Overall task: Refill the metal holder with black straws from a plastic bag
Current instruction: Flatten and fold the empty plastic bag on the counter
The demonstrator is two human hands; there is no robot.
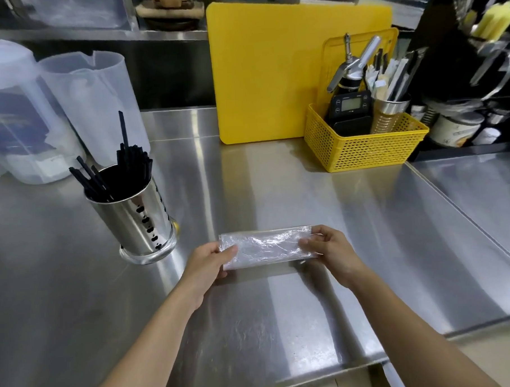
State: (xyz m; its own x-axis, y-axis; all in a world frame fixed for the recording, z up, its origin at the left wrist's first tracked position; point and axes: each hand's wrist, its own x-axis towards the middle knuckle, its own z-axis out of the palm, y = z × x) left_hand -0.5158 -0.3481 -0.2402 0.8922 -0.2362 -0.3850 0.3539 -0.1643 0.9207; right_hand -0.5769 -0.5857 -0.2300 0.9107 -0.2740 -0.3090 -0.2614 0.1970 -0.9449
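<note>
Both hands hold a clear plastic bag [266, 247] flat and stretched sideways just above the stainless steel bench [283, 323]. The left hand [210, 261] pinches the bag's left end between thumb and fingers; the right hand [327, 248] grips its right end the same way. The bag looks crumpled and see-through, with nothing dark showing inside it.

The metal holder [135, 216], a shiny cylinder with a column of cut-out holes down its side, stands upright on the bench, left of the bag and a little farther from the person. Black straws [134, 159] stick out of its top, leaning to both sides, one rising above the rest. Behind the holder stand two translucent plastic pitchers [92, 101]. Far right of the holder a yellow basket [363, 147] of utensils sits before a yellow cutting board [266, 75].
</note>
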